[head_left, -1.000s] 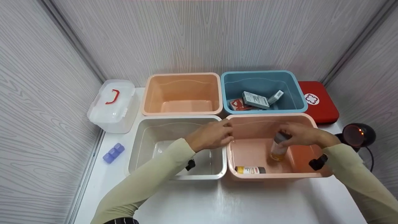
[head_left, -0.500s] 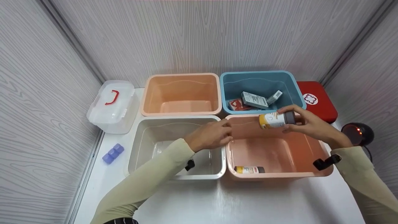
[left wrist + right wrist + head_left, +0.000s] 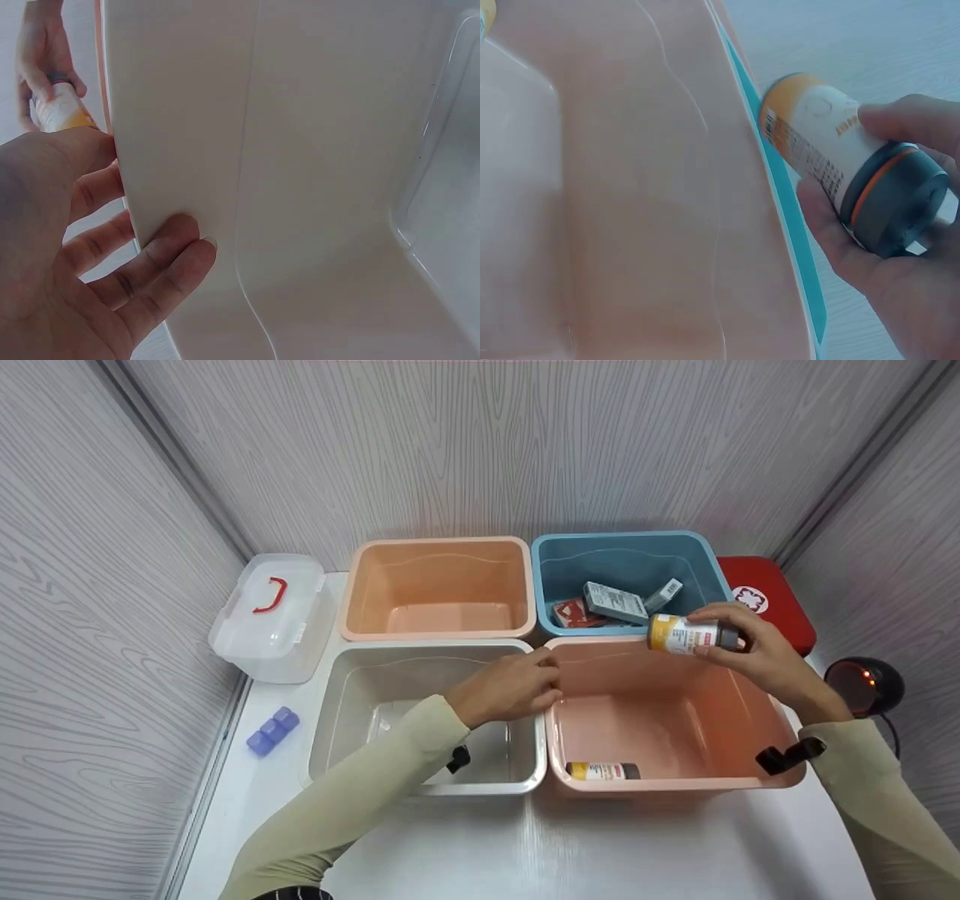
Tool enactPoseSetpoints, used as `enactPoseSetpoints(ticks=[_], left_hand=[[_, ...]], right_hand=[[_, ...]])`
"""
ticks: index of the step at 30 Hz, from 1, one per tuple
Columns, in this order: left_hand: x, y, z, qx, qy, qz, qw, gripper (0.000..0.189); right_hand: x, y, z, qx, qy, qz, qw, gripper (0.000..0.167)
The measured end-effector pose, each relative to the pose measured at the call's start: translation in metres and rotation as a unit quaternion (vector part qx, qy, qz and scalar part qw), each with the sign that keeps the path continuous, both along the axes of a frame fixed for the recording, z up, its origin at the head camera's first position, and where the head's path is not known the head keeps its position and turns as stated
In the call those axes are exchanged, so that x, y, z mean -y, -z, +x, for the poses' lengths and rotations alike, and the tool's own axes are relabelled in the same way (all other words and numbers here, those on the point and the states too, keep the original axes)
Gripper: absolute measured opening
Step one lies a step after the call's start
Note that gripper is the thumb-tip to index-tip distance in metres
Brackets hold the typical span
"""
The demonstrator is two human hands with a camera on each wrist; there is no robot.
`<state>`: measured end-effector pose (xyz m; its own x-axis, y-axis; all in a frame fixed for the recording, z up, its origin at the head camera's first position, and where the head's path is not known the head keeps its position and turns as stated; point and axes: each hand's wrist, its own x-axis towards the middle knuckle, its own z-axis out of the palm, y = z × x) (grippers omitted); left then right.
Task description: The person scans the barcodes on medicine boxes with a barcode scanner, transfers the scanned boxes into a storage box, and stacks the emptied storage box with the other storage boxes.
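Note:
My right hand (image 3: 772, 664) grips a pill bottle (image 3: 684, 634) by its dark-capped end. The bottle, with a white and yellow label, lies nearly sideways above the back rim of the pink bin (image 3: 630, 720). In the right wrist view, thumb and fingers close around the bottle (image 3: 817, 142) near its black cap. My left hand (image 3: 510, 688) rests at the shared edge of the grey bin (image 3: 431, 789) and the pink one. Its relaxed fingers (image 3: 161, 262) straddle the grey rim in the left wrist view. A second yellow-and-white bottle (image 3: 602, 771) lies in the pink bin's front left corner.
Behind stand an orange bin (image 3: 439, 585) and a blue bin (image 3: 622, 551) with several medicine boxes (image 3: 615, 601). A clear lidded case (image 3: 274, 615) and purple pill organizer (image 3: 273, 731) are left. A red first-aid case (image 3: 776, 619) and black scanner (image 3: 866, 686) are right.
My right hand has lifted the pill bottle out of the pink bin, tipped it sideways, then shifted it slightly right and turned its label. The left hand has stayed still.

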<state>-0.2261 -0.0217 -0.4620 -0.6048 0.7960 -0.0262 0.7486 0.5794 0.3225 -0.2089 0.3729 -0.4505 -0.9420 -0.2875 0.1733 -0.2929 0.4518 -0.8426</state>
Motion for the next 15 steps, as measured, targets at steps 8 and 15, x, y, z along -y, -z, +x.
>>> enactPoseSetpoints(ticks=[8,15], left_hand=[[-0.001,-0.0014,-0.0008,0.003,-0.001,-0.007,1.0,0.031],[-0.0006,-0.0027,0.0,0.006,-0.003,-0.013,0.9999,0.031]], right_hand=[[-0.0061,0.0014,0.0001,-0.039,0.054,0.007,0.9978,0.022],[-0.0098,0.0028,0.0043,-0.017,0.091,-0.012,0.9956,0.037]])
